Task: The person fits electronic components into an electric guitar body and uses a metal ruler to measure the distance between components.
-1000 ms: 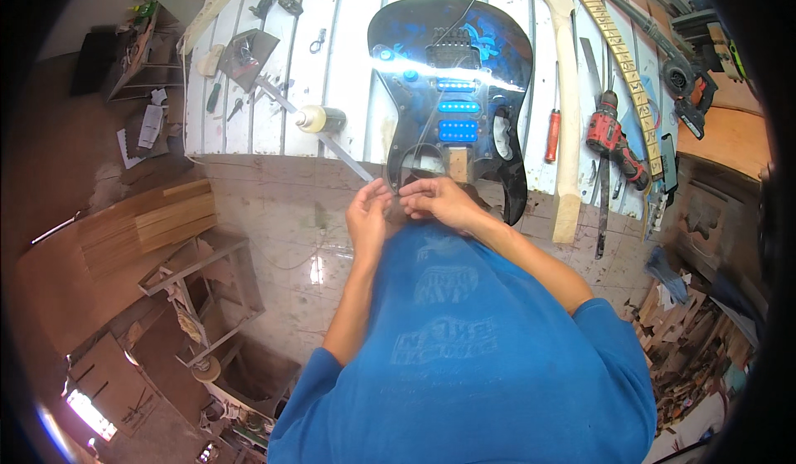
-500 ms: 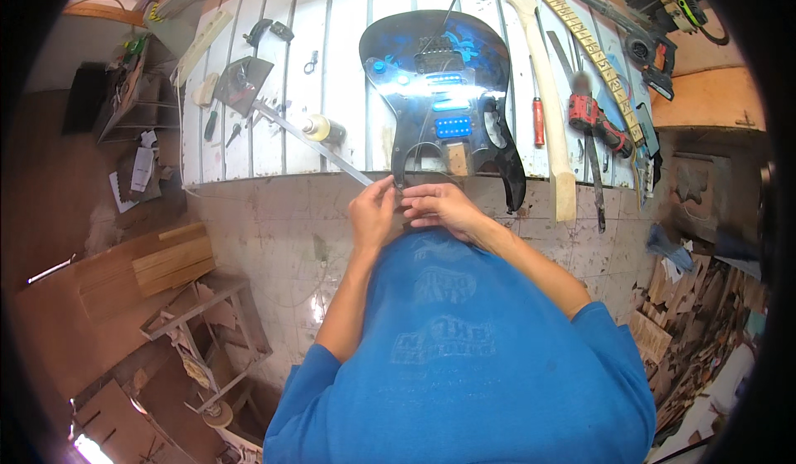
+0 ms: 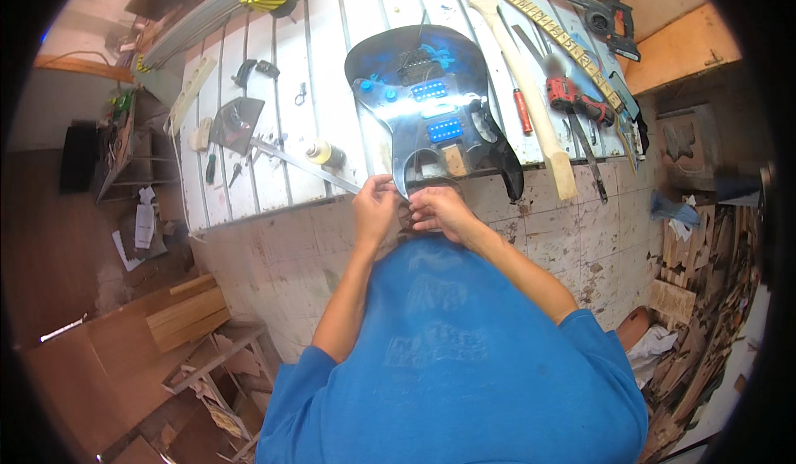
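Note:
A dark electric guitar body (image 3: 381, 58) with blue pickups and blue knobs lies on the white slatted bench, its two horns pointing toward me. At the tip of its left horn, past the bench's near edge, my left hand (image 3: 376, 205) is closed in a pinch. My right hand (image 3: 442, 214) is closed just right of that tip, thumb and fingers brought together. What either hand holds is too small to make out. A thin metal bar (image 3: 303, 163) with a dark flat plate (image 3: 236, 122) at its far end reaches toward my left hand.
Left of the guitar stand a small bottle (image 3: 325, 152) and a green-handled screwdriver (image 3: 211, 168). On the right lie a pale guitar neck (image 3: 531, 103), a red-handled tool (image 3: 522, 111), a red power tool (image 3: 572, 99) and a fretted fingerboard (image 3: 572, 53). Wood offcuts (image 3: 672, 298) are piled low at right.
My view has shifted, so the bench appears turned slightly. Both hands stay at the left horn's tip; the right fingers have curled in closer. A thin loop near the horns no longer shows clearly.

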A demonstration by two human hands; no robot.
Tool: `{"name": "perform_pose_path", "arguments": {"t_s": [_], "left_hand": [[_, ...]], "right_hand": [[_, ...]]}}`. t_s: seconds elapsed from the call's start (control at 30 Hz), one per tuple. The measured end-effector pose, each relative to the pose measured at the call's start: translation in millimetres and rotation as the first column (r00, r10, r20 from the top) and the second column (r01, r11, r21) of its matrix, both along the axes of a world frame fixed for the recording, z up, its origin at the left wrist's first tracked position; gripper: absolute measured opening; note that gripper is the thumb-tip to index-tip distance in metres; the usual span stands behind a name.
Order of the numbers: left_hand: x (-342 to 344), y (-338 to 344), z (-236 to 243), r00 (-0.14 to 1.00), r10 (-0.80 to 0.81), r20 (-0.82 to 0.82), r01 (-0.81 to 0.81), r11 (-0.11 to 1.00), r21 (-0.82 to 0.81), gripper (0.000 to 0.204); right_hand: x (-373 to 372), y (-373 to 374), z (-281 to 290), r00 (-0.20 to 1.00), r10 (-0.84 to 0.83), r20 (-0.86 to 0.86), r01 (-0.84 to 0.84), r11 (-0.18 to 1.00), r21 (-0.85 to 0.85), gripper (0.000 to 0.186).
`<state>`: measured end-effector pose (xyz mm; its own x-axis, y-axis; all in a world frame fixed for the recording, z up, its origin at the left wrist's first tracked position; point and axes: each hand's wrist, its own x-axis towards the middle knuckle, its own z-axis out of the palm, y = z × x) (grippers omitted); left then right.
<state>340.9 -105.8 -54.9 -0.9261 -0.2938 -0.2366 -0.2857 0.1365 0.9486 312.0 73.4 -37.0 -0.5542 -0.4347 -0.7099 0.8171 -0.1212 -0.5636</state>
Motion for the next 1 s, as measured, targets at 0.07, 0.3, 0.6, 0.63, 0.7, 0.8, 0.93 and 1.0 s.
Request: {"name": "perform_pose_path", "arguments": {"t_s": [0.07, 0.3, 0.6, 0.63, 0.7, 0.8, 0.93, 1.0], "left_hand": [[-11.2, -2.8, -1.0, 0.995, 0.025, 0.100, -0.045, 0.978, 0.203, 0.025], [-61.8, -0.1, 9.4, 0.972, 0.087, 0.217, -0.139, 0.961, 0.239, 0.028], [-68.2, -3.2, 12.3, 0.955, 0.026, 0.295, -0.090, 0.974, 0.206, 0.025], [-69.0, -3.4, 10.0, 0.951, 0.021, 0.309, -0.093, 0.971, 0.221, 0.023], [-70.1, -2.1, 8.4, 0.945, 0.006, 0.327, -0.089, 0.967, 0.239, 0.021], [-68.5, 1.4, 5.5, 0.948, 0.002, 0.318, -0.104, 0.946, 0.305, 0.021], [-65.8, 3.2, -2.1, 0.960, 0.009, 0.280, -0.111, 0.929, 0.352, 0.027], [-65.4, 3.6, -0.5, 0.960, 0.007, 0.281, -0.107, 0.932, 0.345, 0.031]], "right_hand": [[0.4, -0.8, -1.2, 1.000, -0.007, 0.002, 0.007, 1.000, 0.011, 0.017], [-10.7, 1.0, -5.5, 0.983, 0.143, -0.115, -0.127, 0.982, 0.137, 0.015], [-49.1, 17.9, -7.9, 0.468, 0.434, -0.770, 0.382, 0.687, 0.618, 0.023], [-52.8, 19.4, -8.9, 0.469, 0.469, -0.749, 0.374, 0.662, 0.649, 0.024], [-60.1, 20.3, -11.0, 0.495, 0.475, -0.728, 0.350, 0.658, 0.667, 0.025], [-67.7, 22.0, -11.8, 0.529, 0.480, -0.700, 0.322, 0.649, 0.689, 0.023], [-71.3, 25.8, -15.7, 0.534, 0.467, -0.705, 0.299, 0.675, 0.674, 0.021], [-72.7, 27.8, -7.6, 0.537, 0.445, -0.717, 0.284, 0.705, 0.650, 0.021]]}}
